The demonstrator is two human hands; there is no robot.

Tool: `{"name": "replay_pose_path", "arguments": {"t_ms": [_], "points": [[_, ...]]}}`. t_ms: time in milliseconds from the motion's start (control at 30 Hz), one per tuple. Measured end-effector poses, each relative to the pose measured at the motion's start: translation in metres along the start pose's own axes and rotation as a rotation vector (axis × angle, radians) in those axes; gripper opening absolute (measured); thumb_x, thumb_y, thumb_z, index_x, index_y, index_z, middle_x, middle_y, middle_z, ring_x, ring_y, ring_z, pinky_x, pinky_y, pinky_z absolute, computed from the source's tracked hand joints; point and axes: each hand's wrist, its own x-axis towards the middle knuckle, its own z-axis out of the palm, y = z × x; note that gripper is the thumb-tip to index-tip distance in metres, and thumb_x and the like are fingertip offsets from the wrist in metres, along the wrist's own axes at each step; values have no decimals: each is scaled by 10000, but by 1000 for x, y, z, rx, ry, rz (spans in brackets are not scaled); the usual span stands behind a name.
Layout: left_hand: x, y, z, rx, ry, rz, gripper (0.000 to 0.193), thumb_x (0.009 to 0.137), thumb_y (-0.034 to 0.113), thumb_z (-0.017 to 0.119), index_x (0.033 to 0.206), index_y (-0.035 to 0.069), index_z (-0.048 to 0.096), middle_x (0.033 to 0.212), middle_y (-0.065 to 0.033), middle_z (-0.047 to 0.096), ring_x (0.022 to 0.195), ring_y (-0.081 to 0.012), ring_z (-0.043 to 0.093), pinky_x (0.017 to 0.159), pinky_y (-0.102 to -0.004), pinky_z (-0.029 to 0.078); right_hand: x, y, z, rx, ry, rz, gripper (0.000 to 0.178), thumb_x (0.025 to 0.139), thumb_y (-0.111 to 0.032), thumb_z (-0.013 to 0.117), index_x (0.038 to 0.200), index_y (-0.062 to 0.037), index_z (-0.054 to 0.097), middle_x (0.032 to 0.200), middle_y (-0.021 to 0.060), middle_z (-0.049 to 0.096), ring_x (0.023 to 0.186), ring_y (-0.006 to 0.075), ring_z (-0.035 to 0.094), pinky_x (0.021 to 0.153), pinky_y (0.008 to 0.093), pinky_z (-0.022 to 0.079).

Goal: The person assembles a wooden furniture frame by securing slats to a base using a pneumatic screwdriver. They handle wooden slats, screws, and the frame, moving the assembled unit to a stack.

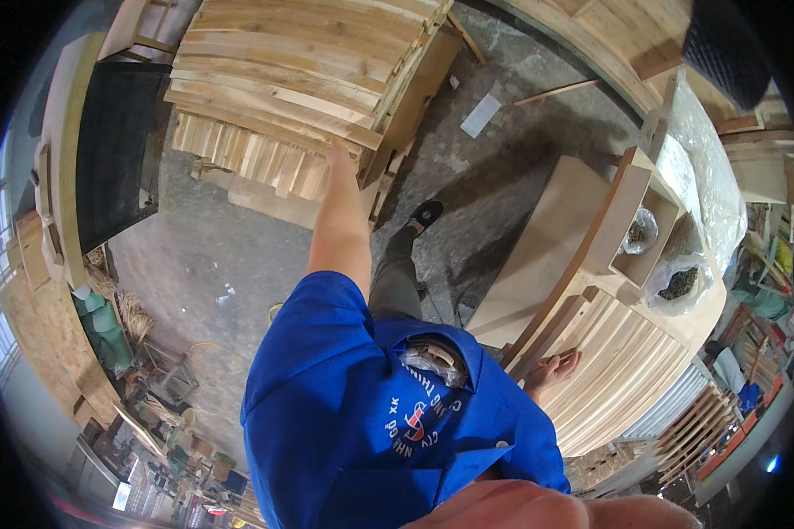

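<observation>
My left arm stretches forward to a tall stack of pale wooden boards [291, 62]. At its near right corner, my left hand [342, 159] grips the edge of the nearest wooden board [273, 116]; its fingertips are partly hidden there. Under those boards, rows of shorter wooden slats [247, 157] show their ends. My right hand [553, 370] is low at my right side, fingers loosely bent and apart, with nothing visible in them. It is beside a second stack of wooden strips [626, 370], and a darker strip [551, 335] lies close by.
Right of me stands a wooden box [631, 216] with bagged small parts [640, 231], beside clear plastic wrapping [701, 176]. A large flat panel [543, 247] leans there. A dark panel [123, 150] stands at left. A loose stick [556, 92] and white paper [481, 115] lie on the concrete floor.
</observation>
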Motion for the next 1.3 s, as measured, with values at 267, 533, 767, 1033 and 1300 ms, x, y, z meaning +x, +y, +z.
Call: {"name": "replay_pose_path", "arguments": {"t_ms": [267,533,767,1033,1300], "points": [[0,5,27,87,57,24,690,817,432,562,1364,111,293,1375,-118,327,1244,-299,336,961,-442,365,1,-5,-5,-8,-36,34,583,818,-366,442,1303,-46,393,1367,170,325,1252,322,284,1033,444,207],[12,15,15,-135,-104,-38,635,859,427,511,1354,90,300,1357,-121,347,1211,-337,371,952,-508,355,-3,-6,-1,-50,-41,-11,588,814,-378,432,1296,-43,399,1360,169,335,1253,327,284,1035,444,201],[10,27,29,290,278,29,654,738,337,655,1232,-14,408,1205,-200,495,1049,-319,527,829,-381,477,-8,-13,17,-90,-10,-28,589,805,-378,431,1295,-53,400,1347,168,359,1234,334,307,1024,451,204],[-38,50,-34,-93,213,374,595,681,224,689,1121,-85,434,1072,-211,547,930,-295,560,767,-376,480,-20,-14,-24,-90,-24,-9,575,788,-339,431,1283,-48,409,1352,165,356,1248,332,299,1032,470,197],[-175,119,-94,249,139,504,463,733,341,624,978,-51,590,921,-129,575,777,-243,509,695,-384,428,-28,9,-69,-115,82,-20,496,762,-246,499,1218,-50,489,1297,183,428,1199,349,378,997,441,285]]}}
